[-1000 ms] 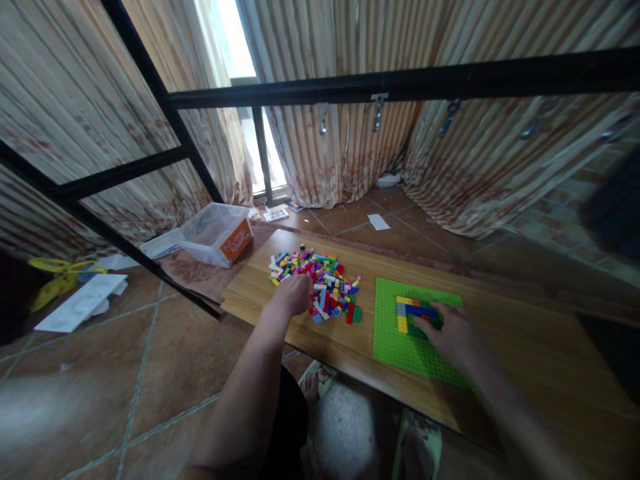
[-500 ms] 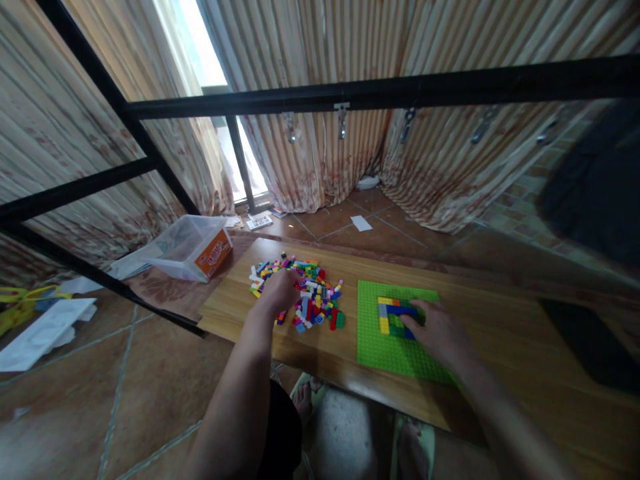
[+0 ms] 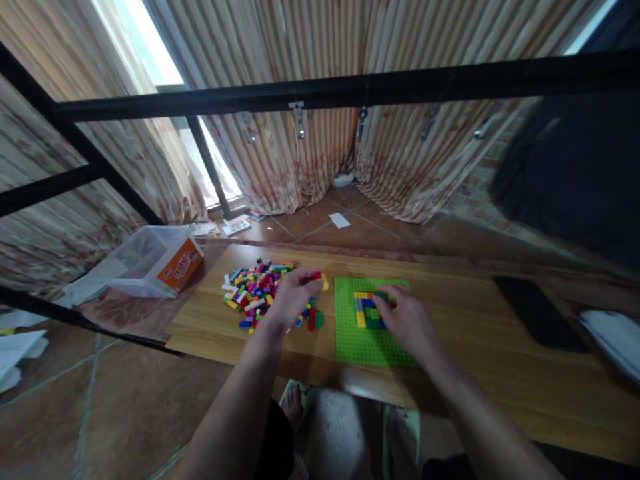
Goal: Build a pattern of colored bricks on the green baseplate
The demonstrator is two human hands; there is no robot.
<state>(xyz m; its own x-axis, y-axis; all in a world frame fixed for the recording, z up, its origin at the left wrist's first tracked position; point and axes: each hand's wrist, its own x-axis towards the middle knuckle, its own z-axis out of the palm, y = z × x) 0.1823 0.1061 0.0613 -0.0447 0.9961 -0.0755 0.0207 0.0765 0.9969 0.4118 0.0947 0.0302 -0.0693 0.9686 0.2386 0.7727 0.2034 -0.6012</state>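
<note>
My left hand is over the right side of a heap of toy bricks, its fingers pinched. At its fingertips show a red brick and a yellow brick. On the green baseplate, a built block of yellow, grey, orange, blue and green bricks is attached. My right hand covers the right side of this block, with fingers curled and closed around bricks there. The fingers partly hide these bricks.
The wooden bench top carries a dark flat object and a white item at right. A clear plastic box with an orange label stands at left. A black metal bar crosses ahead, before striped curtains.
My left hand has risen from the heap and moved towards the baseplate, with red and yellow bricks now showing at its fingertips. My right hand stays at the built block. The view has swung right.
</note>
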